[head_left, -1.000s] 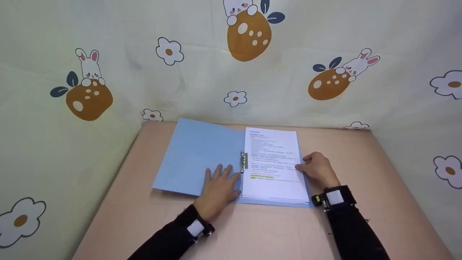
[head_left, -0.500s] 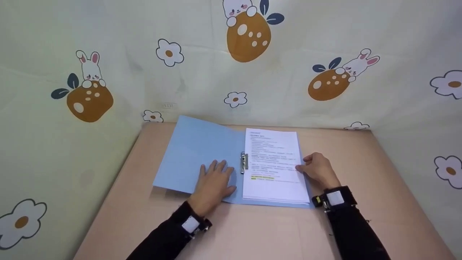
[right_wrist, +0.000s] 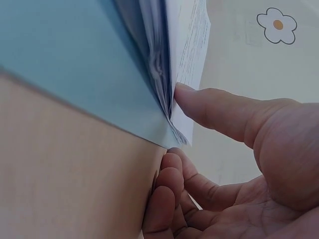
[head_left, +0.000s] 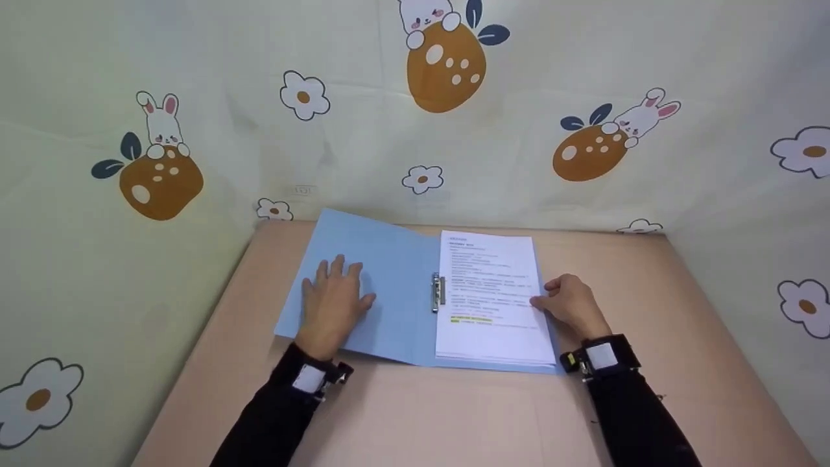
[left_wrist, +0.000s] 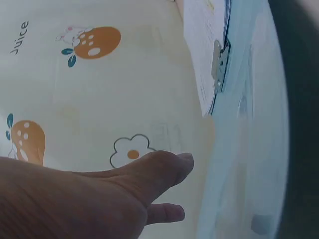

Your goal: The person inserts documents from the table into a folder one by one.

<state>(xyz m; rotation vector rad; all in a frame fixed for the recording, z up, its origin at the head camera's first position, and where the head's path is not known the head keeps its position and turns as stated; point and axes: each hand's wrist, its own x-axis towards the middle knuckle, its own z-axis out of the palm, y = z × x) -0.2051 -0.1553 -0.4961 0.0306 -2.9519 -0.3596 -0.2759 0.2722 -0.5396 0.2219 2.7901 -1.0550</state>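
Observation:
A light blue file folder (head_left: 395, 259) lies spread on the table in the head view. A stack of printed sheets (head_left: 486, 292), with yellow highlighted lines, sits on its right half beside a metal clip (head_left: 438, 292) near the spine. My left hand (head_left: 332, 308) is over the left cover, fingers spread; in the left wrist view its thumb (left_wrist: 169, 167) points toward the folder. With my right hand (head_left: 572, 301) I pinch the right edge of the folder and sheets. The right wrist view shows the thumb (right_wrist: 209, 107) on the top page and curled fingers (right_wrist: 169, 184) at the folder's lower edge.
The table (head_left: 480, 421) has a pale pinkish-tan top. Behind it and at both sides hangs a cream cloth (head_left: 363, 143) printed with rabbits, orange fruit and flowers. The folder's left cover tilts up slightly, casting a shadow at its front corner.
My left hand has moved left from beside the clip to the outer part of the left cover. The right hand, the sheets and the clip stay in place.

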